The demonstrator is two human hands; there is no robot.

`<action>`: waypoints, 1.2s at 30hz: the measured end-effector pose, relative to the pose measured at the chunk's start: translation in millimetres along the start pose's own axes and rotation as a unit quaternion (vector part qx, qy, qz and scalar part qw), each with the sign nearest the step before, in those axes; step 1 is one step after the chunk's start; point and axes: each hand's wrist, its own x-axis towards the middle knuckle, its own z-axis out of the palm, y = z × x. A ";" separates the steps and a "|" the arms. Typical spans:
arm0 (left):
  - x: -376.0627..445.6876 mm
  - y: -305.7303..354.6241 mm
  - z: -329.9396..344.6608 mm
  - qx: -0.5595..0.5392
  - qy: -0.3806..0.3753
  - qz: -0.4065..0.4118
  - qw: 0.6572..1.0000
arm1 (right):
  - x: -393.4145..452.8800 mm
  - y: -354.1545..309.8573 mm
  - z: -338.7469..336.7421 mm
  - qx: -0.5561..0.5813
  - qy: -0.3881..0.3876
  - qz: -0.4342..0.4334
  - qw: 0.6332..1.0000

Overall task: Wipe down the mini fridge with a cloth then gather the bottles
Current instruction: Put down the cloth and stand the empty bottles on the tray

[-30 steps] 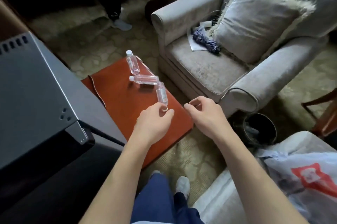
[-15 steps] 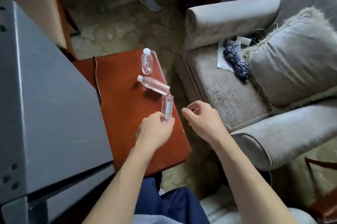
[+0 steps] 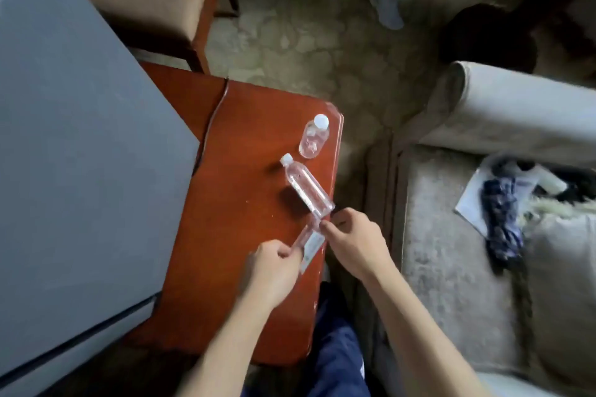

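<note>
On the glossy red-brown tabletop, both hands pinch one clear plastic bottle: left hand low, right hand high. A second bottle lies beyond; a third stands farther.

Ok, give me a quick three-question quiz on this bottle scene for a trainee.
1. True or false: all three bottles stand upright on the red table.
2. Which hand pinches the near bottle at its lower end: left or right?
3. Multiple choice: the folded umbrella lies on A) the table, B) the armchair, C) the mini fridge.

Key: 1 false, only the far bottle stands; the middle bottle lies flat. 2 left hand; right hand takes the upper end. 3 B.
</note>
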 end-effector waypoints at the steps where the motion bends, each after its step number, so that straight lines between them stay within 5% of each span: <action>1: 11.9 3.0 14.1 -0.008 0.002 -0.034 0.999 | 22.9 3.9 0.4 -0.016 0.000 -0.006 1.000; 4: 45.9 11.4 57.2 -0.138 0.006 -0.132 0.982 | 90.0 9.6 7.3 -0.114 -0.014 -0.040 0.993; 8: 87.6 22.9 100.7 -0.314 -0.015 -0.274 0.909 | 153.7 11.1 23.9 -0.185 -0.039 -0.070 0.980; 18: 134.2 23.4 121.9 -0.636 0.067 -0.441 0.630 | 213.8 14.5 67.7 -0.300 -0.110 -0.125 0.939; 20: 142.3 18.5 125.8 -0.648 0.094 -0.453 0.605 | 219.7 16.3 76.6 -0.287 -0.121 -0.128 0.942; 26: 156.6 -9.7 139.4 -0.648 0.155 -0.411 0.622 | 215.3 27.2 100.9 -0.326 -0.150 -0.145 0.922; 33: 120.4 -48.6 132.7 -0.490 0.163 -0.322 0.793 | 157.3 33.3 127.4 -0.360 -0.230 -0.148 0.892; 36: 78.0 -63.9 127.4 -0.404 0.177 -0.351 0.826 | 114.2 33.0 128.9 -0.358 -0.214 -0.132 0.899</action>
